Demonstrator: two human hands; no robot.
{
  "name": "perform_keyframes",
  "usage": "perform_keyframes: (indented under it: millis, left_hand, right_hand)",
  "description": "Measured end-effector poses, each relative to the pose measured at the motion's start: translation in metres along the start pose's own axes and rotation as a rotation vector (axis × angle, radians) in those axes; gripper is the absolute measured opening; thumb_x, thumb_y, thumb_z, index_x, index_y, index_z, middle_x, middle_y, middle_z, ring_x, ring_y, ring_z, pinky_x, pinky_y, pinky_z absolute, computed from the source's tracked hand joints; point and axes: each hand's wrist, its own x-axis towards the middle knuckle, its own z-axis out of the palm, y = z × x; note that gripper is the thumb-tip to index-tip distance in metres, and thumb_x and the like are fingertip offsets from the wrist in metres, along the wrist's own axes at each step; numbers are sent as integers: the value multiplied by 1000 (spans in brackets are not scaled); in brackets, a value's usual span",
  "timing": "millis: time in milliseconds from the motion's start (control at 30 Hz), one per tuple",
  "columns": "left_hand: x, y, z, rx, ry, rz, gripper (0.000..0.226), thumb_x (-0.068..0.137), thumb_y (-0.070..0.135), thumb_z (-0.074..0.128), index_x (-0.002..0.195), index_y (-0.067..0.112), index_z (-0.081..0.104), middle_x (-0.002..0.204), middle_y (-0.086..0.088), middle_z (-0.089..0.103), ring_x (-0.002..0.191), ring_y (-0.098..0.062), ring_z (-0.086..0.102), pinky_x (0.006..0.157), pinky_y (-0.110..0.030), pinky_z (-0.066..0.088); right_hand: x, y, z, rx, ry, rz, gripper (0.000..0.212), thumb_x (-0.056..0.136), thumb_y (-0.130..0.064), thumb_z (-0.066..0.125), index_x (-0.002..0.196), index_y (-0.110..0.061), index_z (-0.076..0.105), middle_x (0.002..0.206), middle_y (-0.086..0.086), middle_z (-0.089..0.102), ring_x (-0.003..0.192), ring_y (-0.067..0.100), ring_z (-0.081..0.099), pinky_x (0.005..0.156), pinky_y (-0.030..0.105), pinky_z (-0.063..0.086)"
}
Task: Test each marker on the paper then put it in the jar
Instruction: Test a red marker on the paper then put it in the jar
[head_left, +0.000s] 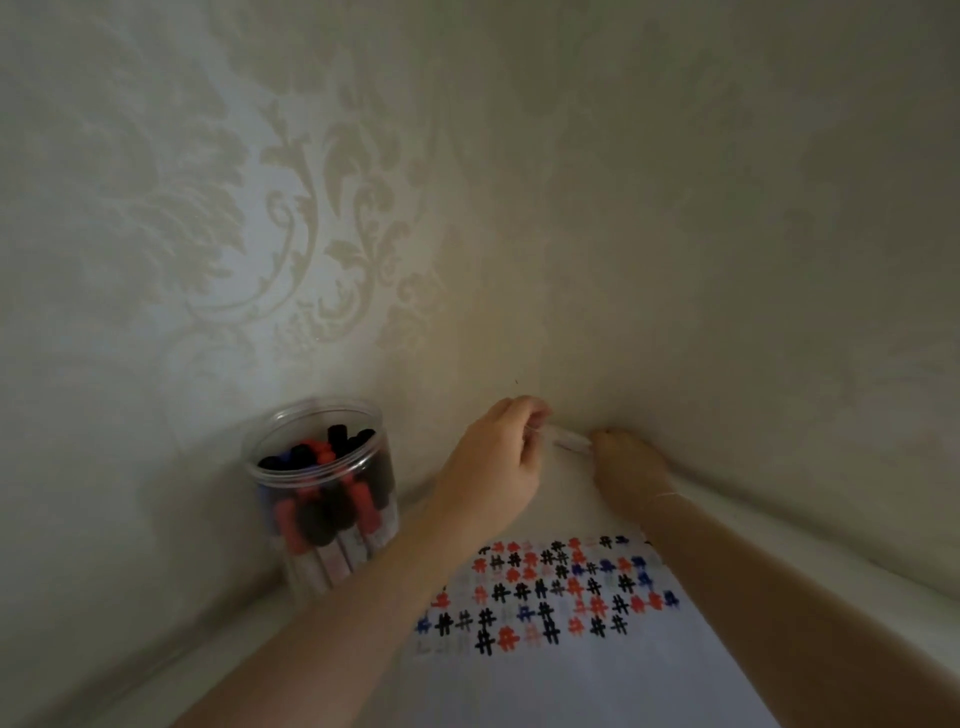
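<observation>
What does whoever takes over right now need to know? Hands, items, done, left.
Left hand: pinches one end of a pale marker, held up near the wall.
Right hand: grips the marker's other end; blur hides whether the cap is on or off.
Jar: clear, open, left of the paper, against the wall, holding many black-, red- and blue-capped markers.
Paper: flat under the forearms, with rows of black, red and blue hash marks.
Done: many markers tested and jarred.
Left: test this marker if untested, then drop it in the jar.
</observation>
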Motion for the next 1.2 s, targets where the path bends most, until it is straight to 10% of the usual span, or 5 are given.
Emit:
perform_keyframes:
  millis: [200, 367, 733, 1000, 1200]
  left_hand:
    - [-2, -9, 15, -172, -162, -321, 56, 92, 42, 55, 137, 13, 40, 135, -1, 50, 119, -16, 53, 97, -29, 45]
    - [-9, 9, 13, -486, -219, -235, 8, 99, 27, 47, 101, 20, 50, 79, 13, 63, 64, 3, 56, 66, -19, 48]
    - [-19, 21, 9, -636, -278, -152, 22, 94, 33, 50, 87, 12, 51, 43, 10, 39, 39, -8, 27, 42, -17, 24]
    - [-42, -16, 35, 19, -387, -117, 33, 103, 39, 26, 131, 28, 38, 110, 8, 61, 93, -10, 54, 82, -29, 40]
    - [-62, -43, 56, 329, -439, -56, 43, 105, 33, 21, 148, 38, 23, 156, 8, 24, 133, -16, 29, 103, -32, 24]
  right_hand:
    - [-26, -44, -65, 1454, -34, 176, 14, 77, 4, 65, 77, -7, 58, 73, 10, 62, 65, 21, 63, 59, 28, 56]
    - [-52, -43, -81, 1350, -61, 57, 28, 78, 1, 62, 60, -11, 44, 56, 13, 52, 40, 17, 41, 38, 22, 34]
    - [-78, -22, -86, 1564, -303, -51, 33, 88, 0, 50, 56, -5, 58, 58, 15, 55, 43, 22, 51, 42, 28, 46]
    - [-91, -6, -78, 1466, 43, 111, 15, 89, -7, 62, 76, -1, 57, 64, 14, 65, 52, 24, 62, 53, 34, 58]
    - [-108, 11, -52, 1475, 65, 306, 16, 89, -13, 64, 92, 3, 61, 79, 14, 68, 76, 28, 68, 75, 40, 59]
